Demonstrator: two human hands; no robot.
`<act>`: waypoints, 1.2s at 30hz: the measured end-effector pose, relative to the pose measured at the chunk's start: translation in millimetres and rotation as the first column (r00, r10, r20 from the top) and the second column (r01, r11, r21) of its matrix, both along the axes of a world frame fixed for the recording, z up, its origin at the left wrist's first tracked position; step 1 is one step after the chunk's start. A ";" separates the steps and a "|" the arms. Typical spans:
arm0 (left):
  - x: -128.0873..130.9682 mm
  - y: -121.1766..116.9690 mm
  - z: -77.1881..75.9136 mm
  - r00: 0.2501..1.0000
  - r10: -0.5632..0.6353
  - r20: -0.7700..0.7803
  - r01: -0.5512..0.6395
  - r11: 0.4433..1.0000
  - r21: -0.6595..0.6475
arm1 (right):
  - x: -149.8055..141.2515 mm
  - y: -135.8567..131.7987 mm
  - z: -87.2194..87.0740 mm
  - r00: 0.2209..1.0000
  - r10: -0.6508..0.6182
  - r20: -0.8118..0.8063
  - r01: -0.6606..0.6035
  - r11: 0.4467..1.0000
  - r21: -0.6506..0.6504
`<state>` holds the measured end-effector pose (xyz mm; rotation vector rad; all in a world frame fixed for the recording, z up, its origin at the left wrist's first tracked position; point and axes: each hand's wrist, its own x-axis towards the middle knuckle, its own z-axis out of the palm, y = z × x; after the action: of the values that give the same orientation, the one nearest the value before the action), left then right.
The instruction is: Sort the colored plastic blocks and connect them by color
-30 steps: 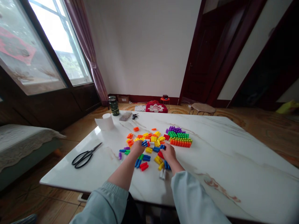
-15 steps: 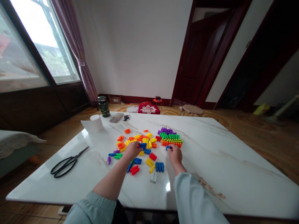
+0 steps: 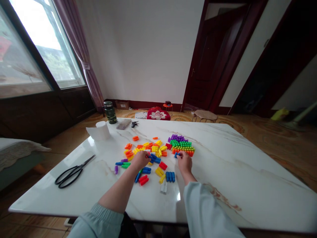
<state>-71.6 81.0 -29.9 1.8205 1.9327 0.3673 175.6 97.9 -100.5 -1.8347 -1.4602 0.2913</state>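
Observation:
My left hand (image 3: 141, 159) is closed at the fingertips around a small blue capsule-shaped plastic piece (image 3: 152, 157), low over the loose pile. Another blue piece (image 3: 158, 160) lies against it. My right hand (image 3: 185, 161) pinches a small blue piece (image 3: 176, 154) just in front of a block of standing pieces. That block has purple (image 3: 177, 138), green (image 3: 182, 144), yellow-green and orange rows (image 3: 189, 153). Loose yellow (image 3: 158, 171), red (image 3: 143, 180) and orange pieces (image 3: 135, 138) are scattered around my left hand. Blue pieces (image 3: 170, 177) lie side by side between my forearms, with pale grey ones (image 3: 163, 188) nearby.
Black-handled scissors (image 3: 74, 172) lie at the left of the white marbled table (image 3: 235, 172). Toward the far left corner are a paper roll (image 3: 99, 131), a camouflage-patterned flask (image 3: 110, 113) and a small black tool (image 3: 134, 124). A stool (image 3: 204, 115) stands beyond the table.
My left hand has lowered slightly, bringing its blue piece down against the pile. My right hand has moved its blue piece a little closer to the orange row.

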 end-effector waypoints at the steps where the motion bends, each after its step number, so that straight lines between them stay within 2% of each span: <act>1: -0.7 -0.1 0.0 1.000 0.007 -0.008 -0.007 1.000 -0.013 | -0.3 -0.7 1.3 1.000 0.005 -0.003 -0.005 1.000 -0.002; 5: -2.9 0.9 -1.8 0.999 0.029 -0.040 -0.031 0.998 -0.046 | -6.6 -2.6 6.8 0.998 0.051 -0.028 -0.051 0.999 -0.013; 10: -1.8 2.3 -3.4 0.998 0.000 -0.056 -0.004 0.998 -0.062 | -37.7 -1.5 13.8 0.978 0.191 -0.077 -0.194 0.981 -0.028; 15: -3.3 0.4 -1.7 0.997 -0.006 -0.081 0.001 0.998 -0.063 | -59.9 -7.1 23.2 0.946 0.321 -0.038 -0.323 0.937 -0.135; 19: -4.9 -0.8 -0.6 0.994 0.005 -0.106 -0.012 0.997 -0.070 | -56.9 -18.7 28.1 0.938 0.336 0.081 -0.298 0.905 -0.305; 22: -3.5 -1.2 -0.4 0.993 -0.002 -0.118 -0.007 0.997 -0.076 | -57.2 -24.0 30.1 0.923 0.356 0.147 -0.281 0.883 -0.375; 28: -2.7 -1.3 -3.5 0.991 -0.024 -0.134 0.012 0.996 -0.091 | -62.6 -24.6 33.6 0.906 0.369 0.208 -0.265 0.876 -0.402; 36: -3.3 -1.2 -2.9 0.992 -0.010 -0.128 -0.005 0.994 -0.113 | -54.3 -21.3 39.8 0.903 0.369 0.219 -0.257 0.874 -0.413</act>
<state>-74.8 79.8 -32.8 1.8124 1.9932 0.1390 121.3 76.6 -60.8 -1.9921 -2.0369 0.5094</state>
